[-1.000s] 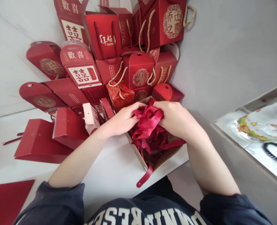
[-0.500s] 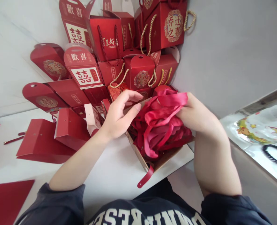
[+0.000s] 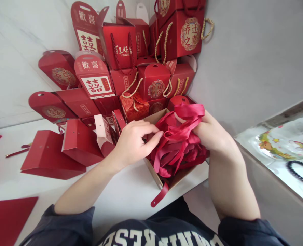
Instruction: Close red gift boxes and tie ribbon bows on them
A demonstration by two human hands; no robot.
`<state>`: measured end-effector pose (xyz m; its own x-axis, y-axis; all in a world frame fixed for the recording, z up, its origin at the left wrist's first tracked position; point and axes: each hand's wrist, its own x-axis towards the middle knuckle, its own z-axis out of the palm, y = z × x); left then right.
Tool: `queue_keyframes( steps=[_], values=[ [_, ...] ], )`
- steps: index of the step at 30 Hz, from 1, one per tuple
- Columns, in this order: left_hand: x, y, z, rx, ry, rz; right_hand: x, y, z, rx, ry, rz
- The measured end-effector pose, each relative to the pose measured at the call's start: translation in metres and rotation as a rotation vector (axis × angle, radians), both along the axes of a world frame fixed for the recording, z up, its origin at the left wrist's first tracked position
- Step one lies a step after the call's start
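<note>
A cardboard box (image 3: pixel 153 170) on the white table is heaped with red ribbons (image 3: pixel 177 150). My left hand (image 3: pixel 138 140) is over the box's left side, thumb and fingers curled towards each other at the ribbons' edge; whether anything is between the fingertips is too small to tell. At the right side of the heap is my right hand (image 3: pixel 205 131), its fingers hidden under looped ribbon. One red strap (image 3: pixel 160 194) with a small hole hangs over the box's near corner.
Red gift boxes (image 3: pixel 153 80) with gold and red cord handles are stacked behind. More red boxes (image 3: pixel 52 155) stand at the left on the white table (image 3: pixel 110 201). A grey wall (image 3: pixel 248 61) rises at the right, beside a ledge with a black beaded ring (image 3: pixel 301 172).
My left hand has moved down and right onto the ribbons, its thumb and fingers closer together. The ribbons by my right hand have shifted slightly, and the patterned small box behind shows more.
</note>
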<state>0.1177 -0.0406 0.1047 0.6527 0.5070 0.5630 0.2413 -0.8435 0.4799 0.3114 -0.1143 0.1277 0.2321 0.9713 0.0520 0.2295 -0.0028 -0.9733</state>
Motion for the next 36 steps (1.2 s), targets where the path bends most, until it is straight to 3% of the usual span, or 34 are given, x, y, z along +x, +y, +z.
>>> queue_keyframes(
  steps=[4, 6, 11, 16, 19, 29, 32, 36],
  values=[
    [-0.005, -0.007, -0.002, 0.113, -0.260, -0.069, -0.006, -0.004, -0.008, 0.051, 0.028, -0.067],
    [-0.007, -0.010, -0.001, 0.174, -0.187, -0.130, -0.009, -0.005, -0.013, 0.084, 0.005, -0.106],
    [-0.003, -0.007, -0.007, 0.144, 0.120, -0.084, -0.012, -0.005, -0.022, 0.066, 0.094, -0.125],
    [0.009, -0.008, -0.021, 0.023, 0.136, -0.164, -0.015, 0.000, -0.025, 0.072, 0.122, -0.125],
    [0.012, -0.012, -0.023, -0.140, 0.153, -0.163, -0.016, 0.001, -0.026, 0.041, 0.089, -0.124],
    [-0.009, 0.001, -0.019, -1.081, 0.060, -0.421, 0.001, -0.011, -0.022, 0.268, -0.040, -0.404],
    [-0.015, 0.004, -0.022, -1.238, -0.016, -0.441, 0.000, -0.014, -0.016, 0.347, -0.072, -0.528],
    [-0.019, 0.005, -0.024, -1.330, -0.135, -0.460, 0.000, -0.021, -0.007, 0.239, -0.253, -0.556]
  ],
)
